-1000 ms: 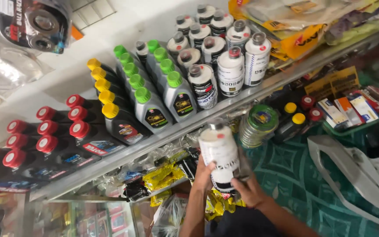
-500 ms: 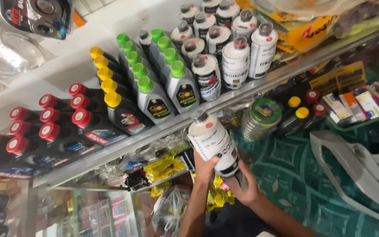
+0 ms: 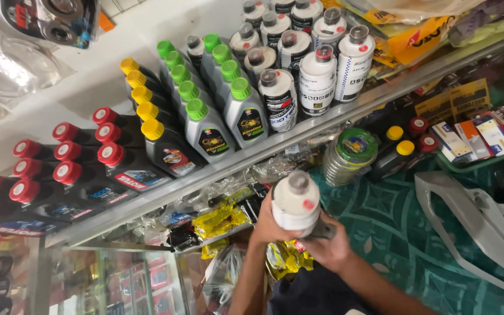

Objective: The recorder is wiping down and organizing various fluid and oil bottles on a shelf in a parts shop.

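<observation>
I have the white bottle (image 3: 296,203) between both hands, cap tilted toward me: my left hand (image 3: 268,224) wraps its near side, my right hand (image 3: 329,245) cups it from below, fingers curled around the base. Above my hands the shelf edge (image 3: 217,170) carries rows of white bottles (image 3: 298,64). To handle it well, I judge both palms should stay snug and the bottle upright, clear of the yellow packets (image 3: 223,220) just left of my hands.
</observation>
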